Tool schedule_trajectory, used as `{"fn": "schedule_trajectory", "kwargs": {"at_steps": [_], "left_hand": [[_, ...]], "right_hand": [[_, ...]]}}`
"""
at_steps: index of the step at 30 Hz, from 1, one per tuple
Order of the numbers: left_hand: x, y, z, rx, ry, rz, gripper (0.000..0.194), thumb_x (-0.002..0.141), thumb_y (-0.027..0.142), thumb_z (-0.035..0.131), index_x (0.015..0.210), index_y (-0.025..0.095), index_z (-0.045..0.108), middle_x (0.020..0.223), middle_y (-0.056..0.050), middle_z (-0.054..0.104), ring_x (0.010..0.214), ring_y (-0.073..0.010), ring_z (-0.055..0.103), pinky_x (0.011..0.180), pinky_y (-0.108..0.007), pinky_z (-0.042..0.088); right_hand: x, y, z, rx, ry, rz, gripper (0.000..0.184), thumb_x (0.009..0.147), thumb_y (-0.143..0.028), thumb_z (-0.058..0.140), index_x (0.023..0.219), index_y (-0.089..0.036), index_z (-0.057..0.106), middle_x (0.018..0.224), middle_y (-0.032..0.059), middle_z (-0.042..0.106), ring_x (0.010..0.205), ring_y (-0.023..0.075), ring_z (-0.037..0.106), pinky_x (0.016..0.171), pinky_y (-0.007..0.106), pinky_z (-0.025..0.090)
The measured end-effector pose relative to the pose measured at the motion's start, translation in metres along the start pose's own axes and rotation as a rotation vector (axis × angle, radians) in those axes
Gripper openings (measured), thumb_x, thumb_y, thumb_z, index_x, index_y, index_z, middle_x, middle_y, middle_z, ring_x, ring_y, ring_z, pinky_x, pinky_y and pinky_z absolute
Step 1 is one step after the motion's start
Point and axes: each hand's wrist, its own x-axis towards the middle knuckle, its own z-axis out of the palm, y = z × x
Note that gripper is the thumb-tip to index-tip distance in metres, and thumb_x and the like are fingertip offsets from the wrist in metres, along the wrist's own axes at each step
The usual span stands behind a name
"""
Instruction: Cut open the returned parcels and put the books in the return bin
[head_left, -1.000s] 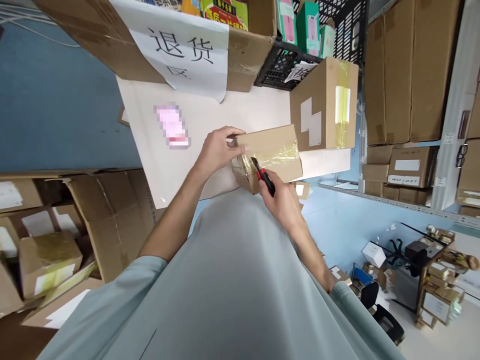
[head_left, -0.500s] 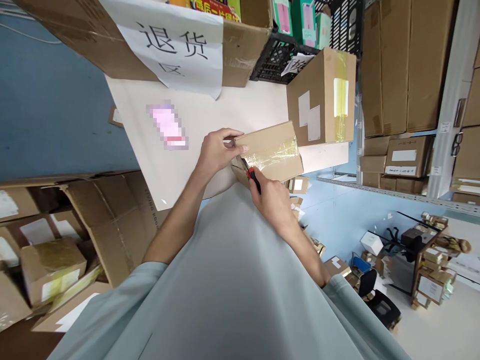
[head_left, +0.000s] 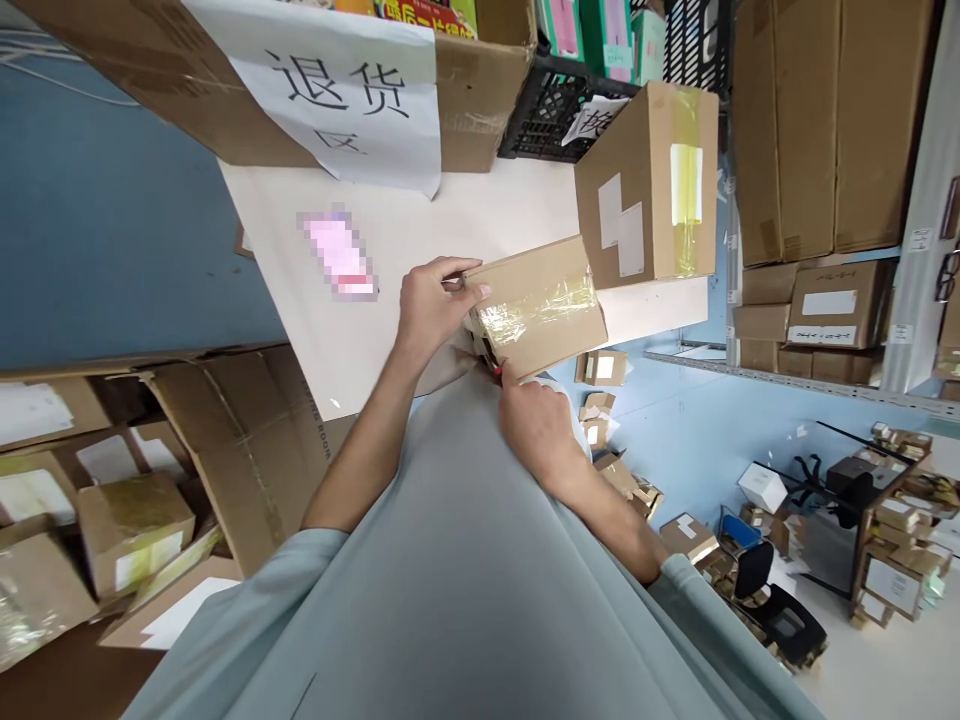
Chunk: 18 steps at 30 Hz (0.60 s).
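A small taped cardboard box (head_left: 540, 305) lies tilted at the near edge of the white table (head_left: 420, 230). My left hand (head_left: 431, 305) grips its left end, fingers curled over the top edge. My right hand (head_left: 536, 425) is closed around a red and black cutter (head_left: 493, 363). Only the cutter's tip shows, pressed against the box's near lower edge; the rest is hidden behind my hand.
A larger taped box (head_left: 649, 185) stands right behind the small one. A big carton with a white paper sign (head_left: 352, 95) and a black crate (head_left: 559, 110) line the table's back. Open cartons (head_left: 150, 470) sit to the left; shelves of boxes (head_left: 817, 150) rise on the right.
My right hand has drawn the cutter from the box's top face down toward its near lower edge, closer to my body. The left hand keeps its grip on the box.
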Motion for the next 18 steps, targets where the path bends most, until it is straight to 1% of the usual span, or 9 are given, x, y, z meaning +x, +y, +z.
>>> {"fn": "schedule_trajectory", "kwargs": {"at_steps": [2,5,8,10,12,14,15,17,18], "left_hand": [[-0.001,0.0,-0.001,0.001,-0.008,0.011,0.041,0.089,0.041,0.088,0.126,0.024,0.086,0.132,-0.008,0.084,0.12,-0.0294,0.079,0.112,-0.049,0.067],[-0.002,-0.001,-0.001,-0.022,0.008,0.015,0.048,0.092,0.051,0.087,0.131,0.023,0.083,0.137,-0.009,0.083,0.125,-0.0298,0.079,0.114,-0.049,0.066],[-0.007,-0.003,-0.001,-0.019,0.05,0.017,0.058,0.093,0.061,0.086,0.137,0.023,0.08,0.144,-0.011,0.08,0.133,-0.0311,0.076,0.116,-0.048,0.065],[-0.014,-0.001,0.0,0.034,0.081,0.022,0.062,0.096,0.065,0.083,0.142,0.024,0.077,0.148,-0.012,0.077,0.138,-0.0322,0.074,0.118,-0.05,0.064],[-0.024,0.007,0.002,0.128,0.131,0.043,0.062,0.1,0.065,0.08,0.148,0.027,0.074,0.155,-0.012,0.073,0.145,-0.0343,0.069,0.124,-0.055,0.059],[-0.032,0.02,0.01,0.224,0.174,0.092,0.058,0.103,0.063,0.077,0.152,0.032,0.071,0.164,-0.01,0.066,0.156,-0.0374,0.06,0.134,-0.061,0.048],[-0.035,0.029,0.017,0.259,0.177,0.123,0.056,0.105,0.061,0.075,0.154,0.035,0.07,0.167,-0.009,0.063,0.161,-0.0385,0.055,0.138,-0.063,0.041],[-0.038,0.046,0.037,0.3,0.14,0.189,0.05,0.109,0.058,0.07,0.155,0.038,0.069,0.171,-0.006,0.06,0.168,-0.0391,0.046,0.142,-0.067,0.031],[-0.037,0.054,0.05,0.319,0.11,0.22,0.047,0.111,0.056,0.067,0.154,0.039,0.069,0.17,-0.005,0.061,0.169,-0.0388,0.044,0.143,-0.068,0.029]], "right_hand": [[-0.004,0.004,0.003,-0.013,-0.023,-0.027,0.067,0.106,-0.005,0.044,0.174,-0.008,0.042,0.108,0.0239,0.086,0.102,0.0322,0.087,0.08,0.036,0.063],[-0.012,0.017,0.003,0.049,0.02,-0.069,0.063,0.113,-0.017,0.044,0.176,-0.015,0.042,0.104,0.0187,0.087,0.095,0.0322,0.086,0.075,0.035,0.06],[-0.013,0.042,0.001,0.194,0.155,-0.067,0.053,0.12,-0.034,0.042,0.171,-0.023,0.052,0.102,0.0121,0.088,0.087,0.0303,0.084,0.072,0.033,0.055],[-0.007,0.067,0.001,0.292,0.275,-0.031,0.049,0.121,-0.039,0.041,0.165,-0.025,0.059,0.099,0.0097,0.087,0.082,0.0284,0.081,0.07,0.031,0.052],[0.005,0.095,0.002,0.375,0.394,0.015,0.048,0.12,-0.042,0.041,0.16,-0.025,0.063,0.095,0.0087,0.087,0.077,0.0273,0.078,0.069,0.03,0.049],[0.017,0.123,0.003,0.443,0.489,0.056,0.049,0.12,-0.044,0.041,0.159,-0.024,0.064,0.093,0.0083,0.086,0.073,0.0268,0.075,0.07,0.031,0.049],[0.023,0.135,0.004,0.472,0.523,0.067,0.05,0.119,-0.044,0.041,0.159,-0.024,0.064,0.091,0.0081,0.085,0.072,0.0266,0.074,0.07,0.031,0.049],[0.032,0.157,0.002,0.523,0.568,0.066,0.05,0.119,-0.044,0.041,0.158,-0.023,0.064,0.092,0.0082,0.085,0.071,0.0266,0.073,0.071,0.032,0.05],[0.036,0.166,0.001,0.545,0.576,0.06,0.049,0.119,-0.044,0.041,0.156,-0.023,0.065,0.093,0.0084,0.085,0.072,0.0268,0.073,0.071,0.033,0.05]]}}
